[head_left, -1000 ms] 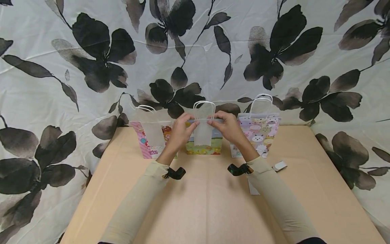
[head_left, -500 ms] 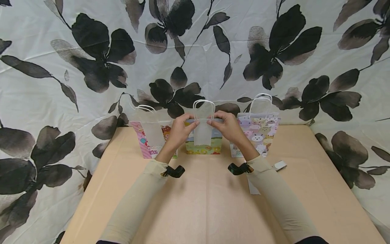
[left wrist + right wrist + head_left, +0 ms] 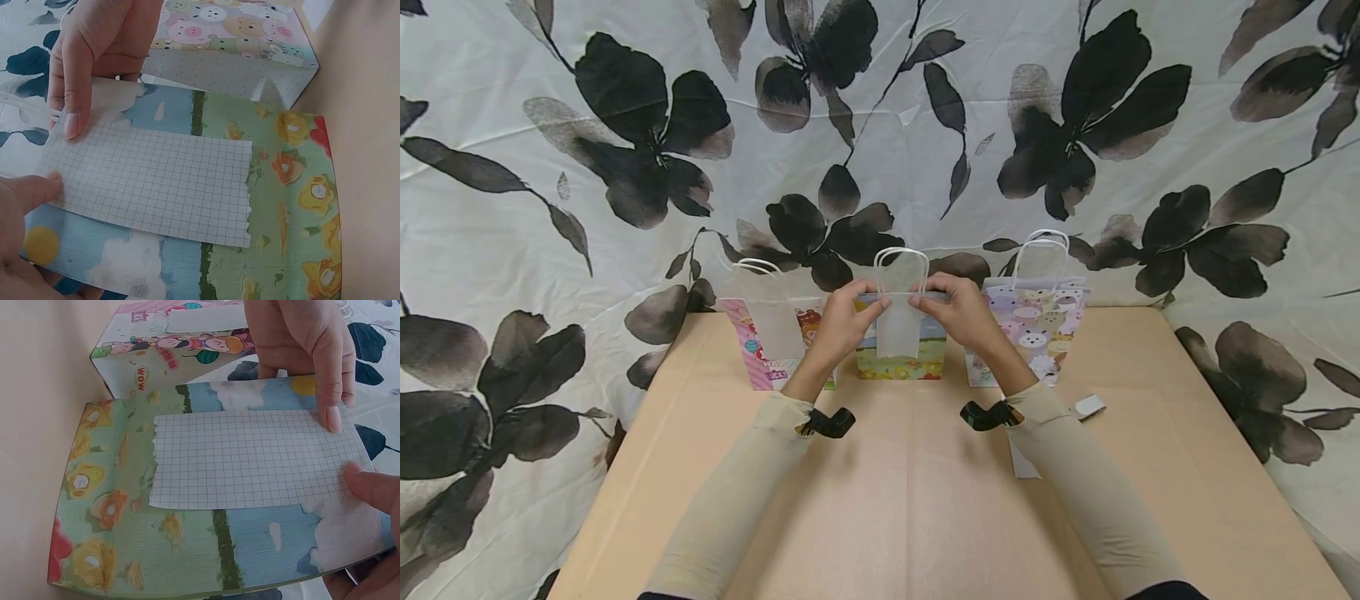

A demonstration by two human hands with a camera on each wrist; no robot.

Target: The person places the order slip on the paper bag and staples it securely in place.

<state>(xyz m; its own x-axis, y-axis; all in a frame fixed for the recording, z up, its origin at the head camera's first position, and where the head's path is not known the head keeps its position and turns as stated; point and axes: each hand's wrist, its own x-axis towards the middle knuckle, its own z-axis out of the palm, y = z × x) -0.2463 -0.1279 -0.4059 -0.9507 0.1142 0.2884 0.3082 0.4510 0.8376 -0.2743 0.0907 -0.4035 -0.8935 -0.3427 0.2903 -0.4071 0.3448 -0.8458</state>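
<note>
In the head view a small paper gift bag [image 3: 898, 372] with white handles [image 3: 903, 251] stands upright at the table's far side. Its painted front shows blue sky, green grass and yellow flowers. A torn strip of grid paper [image 3: 162, 181] lies against that front, its ragged end toward the bag's bottom. My left hand [image 3: 844, 321] pinches the top edge of bag and strip, thumb in front and fingers behind. On the other side my right hand [image 3: 958, 310] does the same, its thumb [image 3: 369, 481] pressing the strip's corner.
A pink gift bag [image 3: 754, 350] with a paper strip [image 3: 778, 329] on its front stands to the left. To the right is a gift bag with animal faces [image 3: 1052, 337]. A small white object [image 3: 1088, 407] and a white piece [image 3: 1024, 462] lie near my right forearm.
</note>
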